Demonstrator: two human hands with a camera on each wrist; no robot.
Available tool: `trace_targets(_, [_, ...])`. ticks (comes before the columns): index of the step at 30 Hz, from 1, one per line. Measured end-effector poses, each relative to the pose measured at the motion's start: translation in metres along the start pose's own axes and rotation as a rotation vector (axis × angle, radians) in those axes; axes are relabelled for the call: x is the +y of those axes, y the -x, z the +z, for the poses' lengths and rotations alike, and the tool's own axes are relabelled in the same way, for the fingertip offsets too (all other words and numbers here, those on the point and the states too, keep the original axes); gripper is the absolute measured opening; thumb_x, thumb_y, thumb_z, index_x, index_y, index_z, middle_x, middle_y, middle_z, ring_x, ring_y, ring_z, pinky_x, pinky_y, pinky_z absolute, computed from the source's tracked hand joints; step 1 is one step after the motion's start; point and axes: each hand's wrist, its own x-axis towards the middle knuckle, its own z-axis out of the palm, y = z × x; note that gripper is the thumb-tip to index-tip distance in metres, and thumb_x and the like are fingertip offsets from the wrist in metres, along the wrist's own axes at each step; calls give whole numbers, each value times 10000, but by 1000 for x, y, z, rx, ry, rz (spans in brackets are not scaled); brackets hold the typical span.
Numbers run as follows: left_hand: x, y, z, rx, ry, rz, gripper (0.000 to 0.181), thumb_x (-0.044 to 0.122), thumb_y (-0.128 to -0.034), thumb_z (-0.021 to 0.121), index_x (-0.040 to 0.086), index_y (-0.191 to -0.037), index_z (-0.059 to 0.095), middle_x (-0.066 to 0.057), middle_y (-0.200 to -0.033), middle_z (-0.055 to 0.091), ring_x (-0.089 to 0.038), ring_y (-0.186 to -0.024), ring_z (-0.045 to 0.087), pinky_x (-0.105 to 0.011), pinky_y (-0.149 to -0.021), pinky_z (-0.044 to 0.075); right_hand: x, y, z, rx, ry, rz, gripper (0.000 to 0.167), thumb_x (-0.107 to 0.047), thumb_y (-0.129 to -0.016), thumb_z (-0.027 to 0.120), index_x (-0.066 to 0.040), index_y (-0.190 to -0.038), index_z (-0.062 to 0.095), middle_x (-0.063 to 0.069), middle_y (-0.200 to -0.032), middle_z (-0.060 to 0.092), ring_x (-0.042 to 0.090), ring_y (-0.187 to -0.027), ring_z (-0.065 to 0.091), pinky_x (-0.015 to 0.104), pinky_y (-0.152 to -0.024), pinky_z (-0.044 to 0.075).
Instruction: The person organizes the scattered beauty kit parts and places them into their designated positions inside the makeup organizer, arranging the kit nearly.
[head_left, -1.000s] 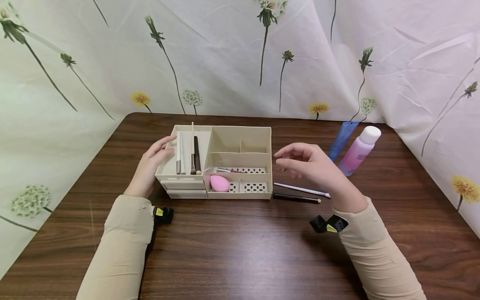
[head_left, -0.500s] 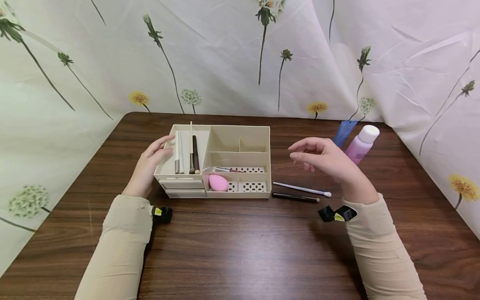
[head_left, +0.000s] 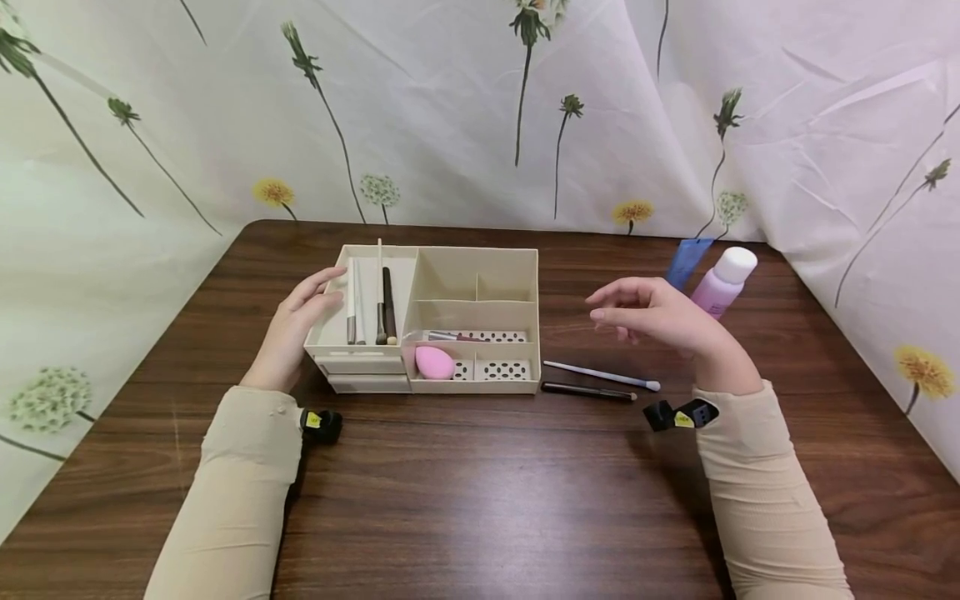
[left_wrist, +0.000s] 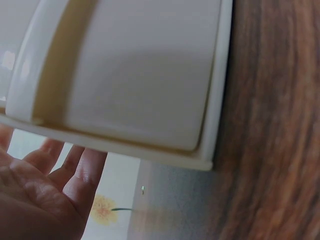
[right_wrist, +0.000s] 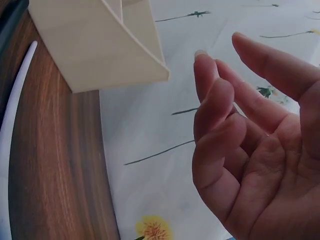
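A cream desk organizer [head_left: 476, 301] stands on the table in the head view. My left hand [head_left: 288, 333] rests against its left side, fingers reaching along the rim; the left wrist view shows these fingers [left_wrist: 85, 175] extended beside the wall. Several makeup brushes [head_left: 385, 312] lie in the organizer's left tray. A pink makeup sponge [head_left: 434, 363] sits in a front compartment, and a silver-and-red brush [head_left: 450, 337] in the one behind. My right hand [head_left: 660, 321] hovers right of the organizer, fingers loosely bent and holding nothing. Below it lie a white brush [head_left: 600, 375] and a black brush [head_left: 588, 391].
Behind my right hand stand a pink bottle with a white cap [head_left: 725, 282] and a blue tube [head_left: 686, 263], both partly hidden by the hand. A floral cloth [head_left: 450, 108] hangs behind the dark wooden table [head_left: 450, 500].
My right hand has drawn away from the organizer to the right and now covers part of the bottle and tube. The left hand has stayed at the organizer's side.
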Motion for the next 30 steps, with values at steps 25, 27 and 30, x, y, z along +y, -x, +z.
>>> trace_targets(25, [2,0,1,3,-5,5,474,354,-1001,547,272,-1465,492,-30,-1649,228,-200,-1519,157,-481,-1231,116,25,-12,5,-171,100,92,362,-128,-911,698,97,-1183,619,42,-891,680,134,-637,579,293,-614,517])
trace_targets(27, [2,0,1,4,-9,5,475,356,-1001,548,274,-1466,492,-31,-1649,227,-206,-1520,157,-487,-1230,116,27,-13,7,-186,96,99,371,-129,-902,706,102,-1177,617,28,-885,674,138,-638,583,298,-614,520])
trace_targets(30, [2,0,1,4,-11,0,477,361,-1001,546,280,-1467,489,-31,-1650,224,-211,-1520,157,-494,-1228,116,29,-14,11,-203,99,112,379,-127,-889,719,100,-1174,618,23,-876,666,135,-639,585,297,-599,514])
